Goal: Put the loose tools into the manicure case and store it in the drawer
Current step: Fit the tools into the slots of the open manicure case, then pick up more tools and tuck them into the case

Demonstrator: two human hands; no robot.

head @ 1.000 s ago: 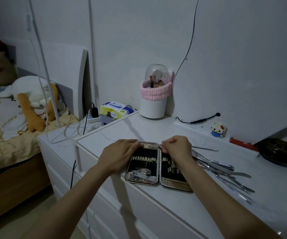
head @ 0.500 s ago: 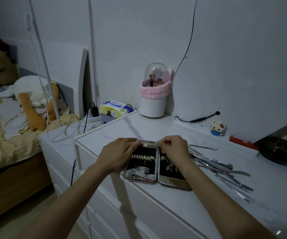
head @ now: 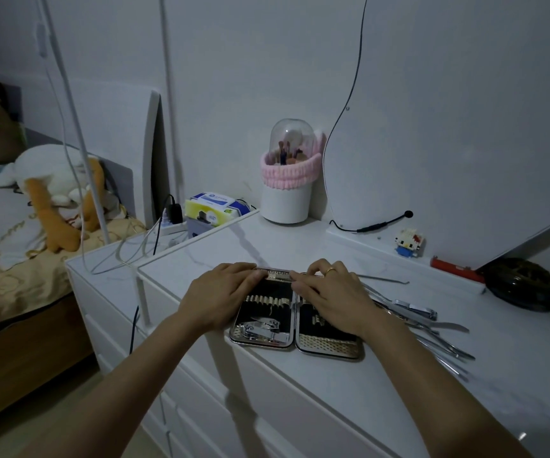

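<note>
An open manicure case (head: 330, 346) lies flat near the front edge of the white dresser top (head: 349, 391), black inside with metal rims. A nail clipper (head: 260, 328) sits in its left half. My left hand (head: 220, 295) rests on the left half, fingers straight along the far rim. My right hand (head: 336, 299) lies over the right half with curled fingers that pinch a thin metal tool at the case's far middle. Several loose metal tools (head: 432, 330) lie right of the case, among them a clipper (head: 416, 310) and a thin probe (head: 382, 279). Drawer fronts (head: 201, 408) are below.
At the back stand a white brush holder with a pink band (head: 287, 193), a small block figure (head: 409, 242), a red stick (head: 452, 267) and a dark round object (head: 521, 287). A mirror (head: 449, 127) leans on the wall. Tissue pack (head: 214, 206) and cables lie left.
My right hand has slid left and lower over the case's right half, its fingertips now near the middle hinge. My left hand has stayed on the left half.
</note>
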